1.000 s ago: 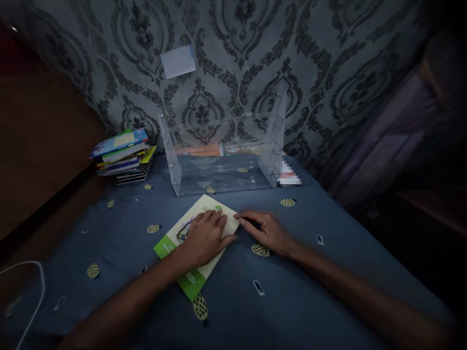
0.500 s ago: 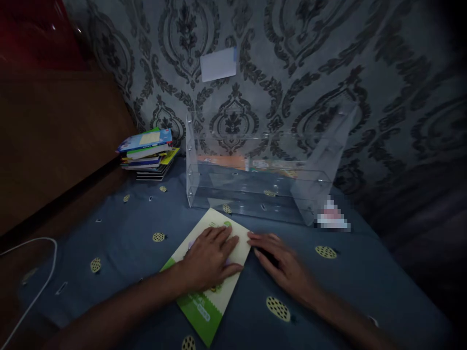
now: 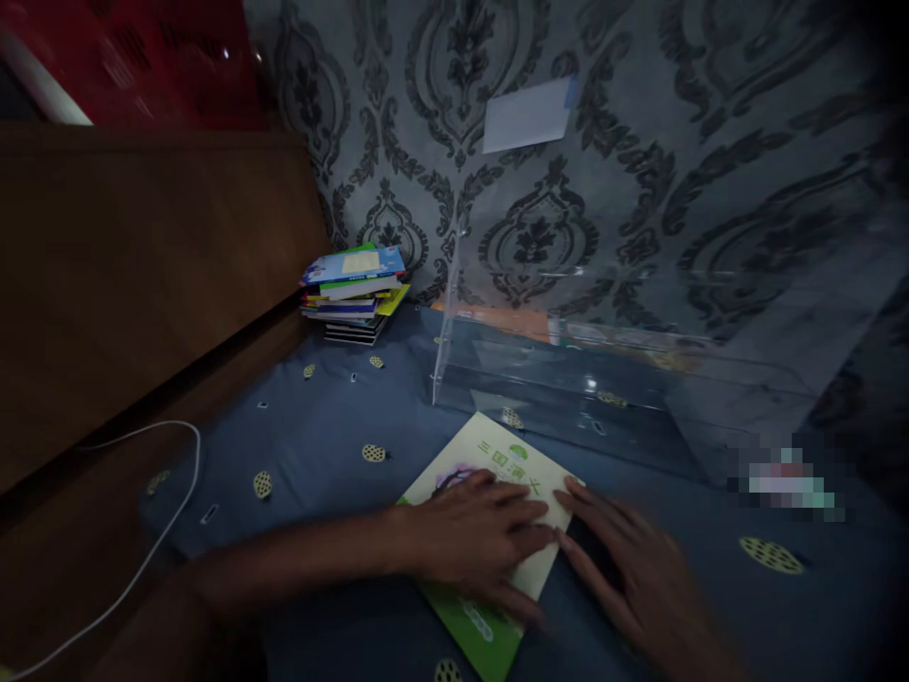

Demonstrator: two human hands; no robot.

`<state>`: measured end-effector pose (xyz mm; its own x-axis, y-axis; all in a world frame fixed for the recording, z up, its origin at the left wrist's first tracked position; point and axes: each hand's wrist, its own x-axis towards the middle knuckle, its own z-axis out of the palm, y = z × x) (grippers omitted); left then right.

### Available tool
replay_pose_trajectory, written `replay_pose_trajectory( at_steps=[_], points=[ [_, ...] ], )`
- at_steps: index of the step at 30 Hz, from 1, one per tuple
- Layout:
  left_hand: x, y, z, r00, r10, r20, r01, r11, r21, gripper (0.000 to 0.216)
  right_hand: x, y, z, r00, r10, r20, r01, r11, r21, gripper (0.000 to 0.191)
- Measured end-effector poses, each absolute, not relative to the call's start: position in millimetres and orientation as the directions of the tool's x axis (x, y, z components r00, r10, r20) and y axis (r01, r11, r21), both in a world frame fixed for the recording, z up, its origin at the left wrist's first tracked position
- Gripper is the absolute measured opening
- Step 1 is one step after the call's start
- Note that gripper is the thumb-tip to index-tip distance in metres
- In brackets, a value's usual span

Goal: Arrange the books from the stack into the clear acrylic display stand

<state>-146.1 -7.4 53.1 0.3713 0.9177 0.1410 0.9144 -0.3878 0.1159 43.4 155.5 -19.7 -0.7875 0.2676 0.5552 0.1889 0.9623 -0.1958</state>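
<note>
A book (image 3: 484, 434) with a cream cover, a green lower band and green Chinese characters lies flat and slanted on the blue cloth. My left hand (image 3: 483, 530) rests palm down across its middle with the fingers spread, hiding much of the cover picture. At the book's right edge is my right hand (image 3: 632, 559), its fingertips touching near the upper right corner. The thumb of that hand stays apart from the fingers, lower along the same edge.
Behind the book stands a clear plastic rack (image 3: 568, 398) against the patterned wall. Left of it is a stack of books (image 3: 355, 294) beside a wooden board (image 3: 156, 265). A white cable (image 3: 195, 474) curls at the left. A blurred-out item (image 3: 788, 483) lies on the right.
The view has turned left, so everything sits further right in it. My left hand has slid lower on the book, uncovering the title characters. My right hand stays at the right edge.
</note>
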Motion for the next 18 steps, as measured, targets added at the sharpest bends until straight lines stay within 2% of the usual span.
replay_pose_trajectory(
  at_steps=[4,9,12,18],
  points=[
    [-158.6,-35.9,59.7,0.513,0.855,0.078,0.834,-0.518,0.192,0.074,43.0,147.3,-22.7,-0.804,0.296,0.516,0.259,0.955,-0.145,0.045],
    [-160.2,-63.4,54.2,0.434,0.896,0.098,0.852,-0.443,0.278,0.072,42.3,136.7,-9.7,-0.823,0.312,0.474,0.249,0.949,-0.192,0.044],
    [-159.6,-72.0,47.6,0.451,0.888,0.087,0.851,-0.457,0.258,0.068,42.7,130.9,-3.2,-0.832,0.343,0.436,0.256,0.935,-0.246,0.043],
    [-156.8,-83.8,34.9,0.476,0.845,0.243,0.845,-0.516,0.142,0.051,43.9,111.8,6.8,-0.885,0.266,0.383,0.128,0.928,-0.349,0.037]
  ],
)
